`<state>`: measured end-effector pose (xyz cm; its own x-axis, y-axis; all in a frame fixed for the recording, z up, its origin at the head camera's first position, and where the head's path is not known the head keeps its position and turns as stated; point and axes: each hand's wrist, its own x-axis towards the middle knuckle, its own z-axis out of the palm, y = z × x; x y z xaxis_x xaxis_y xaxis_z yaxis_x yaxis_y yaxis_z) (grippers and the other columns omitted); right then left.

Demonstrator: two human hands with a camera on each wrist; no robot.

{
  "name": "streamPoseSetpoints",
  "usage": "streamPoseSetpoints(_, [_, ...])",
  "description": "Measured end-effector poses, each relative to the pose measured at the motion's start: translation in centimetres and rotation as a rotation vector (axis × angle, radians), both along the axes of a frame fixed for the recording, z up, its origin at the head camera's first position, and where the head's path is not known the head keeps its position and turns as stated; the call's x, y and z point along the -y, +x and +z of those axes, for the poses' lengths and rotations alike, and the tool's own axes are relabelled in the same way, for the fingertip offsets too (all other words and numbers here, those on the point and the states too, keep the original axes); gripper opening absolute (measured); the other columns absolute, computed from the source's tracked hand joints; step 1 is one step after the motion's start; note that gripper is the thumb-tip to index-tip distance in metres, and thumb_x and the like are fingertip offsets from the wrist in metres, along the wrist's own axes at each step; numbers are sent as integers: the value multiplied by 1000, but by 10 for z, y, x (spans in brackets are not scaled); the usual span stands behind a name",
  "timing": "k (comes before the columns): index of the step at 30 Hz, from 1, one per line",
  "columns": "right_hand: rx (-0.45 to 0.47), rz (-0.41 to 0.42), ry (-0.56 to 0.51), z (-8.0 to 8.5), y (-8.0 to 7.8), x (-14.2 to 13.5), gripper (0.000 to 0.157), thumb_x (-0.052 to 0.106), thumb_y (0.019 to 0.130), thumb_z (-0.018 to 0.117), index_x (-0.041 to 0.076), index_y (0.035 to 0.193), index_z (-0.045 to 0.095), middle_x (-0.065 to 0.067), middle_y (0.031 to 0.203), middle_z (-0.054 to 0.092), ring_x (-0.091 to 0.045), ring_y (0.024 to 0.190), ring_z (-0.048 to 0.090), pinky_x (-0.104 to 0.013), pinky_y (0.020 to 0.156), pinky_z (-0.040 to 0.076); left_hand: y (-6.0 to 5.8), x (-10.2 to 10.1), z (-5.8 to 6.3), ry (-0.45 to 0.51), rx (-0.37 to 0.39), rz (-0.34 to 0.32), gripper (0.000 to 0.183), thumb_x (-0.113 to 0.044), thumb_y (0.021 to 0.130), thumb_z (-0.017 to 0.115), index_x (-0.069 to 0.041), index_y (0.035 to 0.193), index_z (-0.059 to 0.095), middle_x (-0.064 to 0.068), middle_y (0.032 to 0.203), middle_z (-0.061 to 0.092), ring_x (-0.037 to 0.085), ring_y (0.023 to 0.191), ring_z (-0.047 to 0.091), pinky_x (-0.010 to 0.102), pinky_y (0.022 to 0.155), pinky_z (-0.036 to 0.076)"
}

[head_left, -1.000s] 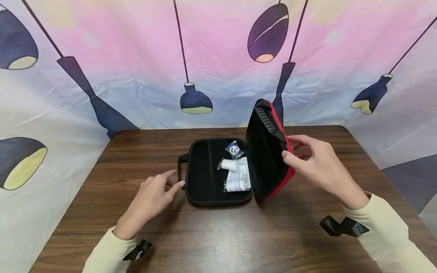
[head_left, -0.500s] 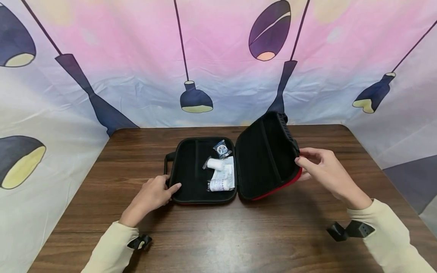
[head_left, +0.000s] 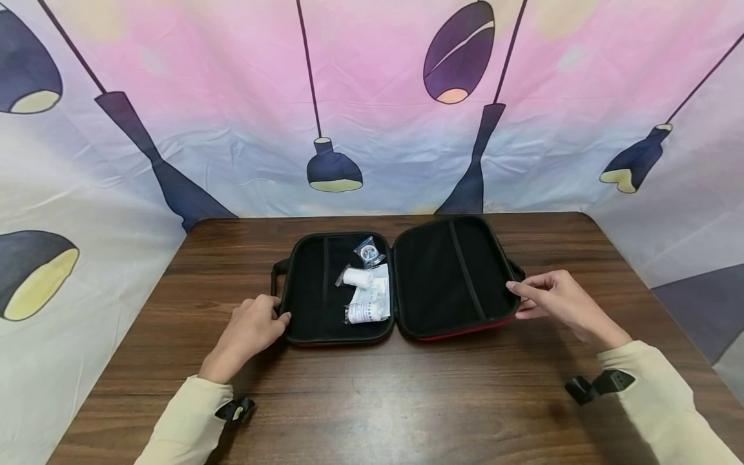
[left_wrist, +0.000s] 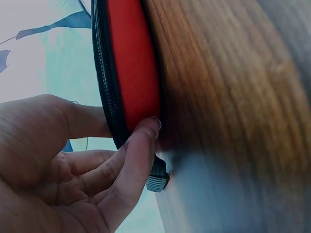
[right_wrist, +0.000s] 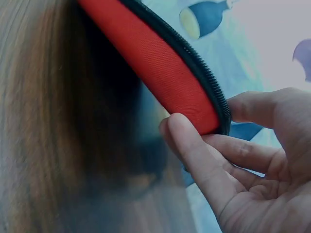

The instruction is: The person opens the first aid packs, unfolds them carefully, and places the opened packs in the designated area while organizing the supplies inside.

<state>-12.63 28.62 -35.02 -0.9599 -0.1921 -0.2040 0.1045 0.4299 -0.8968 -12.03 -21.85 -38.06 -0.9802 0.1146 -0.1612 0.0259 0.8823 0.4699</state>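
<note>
One case [head_left: 421, 284], illegibly printed packets [head_left: 364, 313]

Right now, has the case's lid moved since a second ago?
Yes, the lid swung down: in the head view its top stood above the back edge of the table, now about level.

room abv case [head_left: 305, 290], pkts [head_left: 371, 294] nr mid, L hand [head_left: 250, 328], R hand [head_left: 562, 305] block outer ends

Red-and-black zippered case [left_wrist: 138, 63]: unzipped, spread open on table [head_left: 372, 400]; base half [head_left: 308, 290] flat, handle [head_left: 274, 279] at 9 o'clock; lid half [head_left: 433, 281] at 3 o'clock, outer edge raised.
</note>
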Motion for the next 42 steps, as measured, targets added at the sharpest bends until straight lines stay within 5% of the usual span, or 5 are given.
streamPoseSetpoints(5, [40,17,10,-20,-6,-10,40,19,102,63,-18,117,65,-21,116,68,-19,80,73,-39,75,62,0,3,0,21,1,0,50,-14,99,63,19,134,51,0,58,61,15,50,57,32,51,42])
streamPoseSetpoints(10, [82,29,18,-34,-9,-14,36,14,103,60,-18,117,65,-17,105,72,-20,77,74,-35,71,62,-1,8,-2,112,46,22,52,-14,99,64,18,137,48,1,61,64,15,56,67,32,51,52])
streamPoseSetpoints(16, [103,34,55,-42,-8,-13,27,7,102,59,-17,111,67,-24,110,71,-22,75,73,-35,68,63,-3,10,-2,170,98,58,57,-16,100,64,18,141,44,7,58,60,17,61,71,33,52,51])
streamPoseSetpoints(26, [-52,20,383,-18,-11,-3,29,25,95,73,-3,88,72,-6,73,70,-20,65,70,-36,59,61,-5,9,-3,184,127,98,58,-16,100,64,16,143,43,8,59,59,17,63,72,33,52,49])
streamPoseSetpoints(42, [-214,189,351,10,-37,69,22,20,91,77,-1,97,73,-5,72,69,-17,62,66,-37,59,60,-2,19,-4,348,101,187,45,-24,96,73,8,126,65,5,83,74,18,71,74,49,87,57])
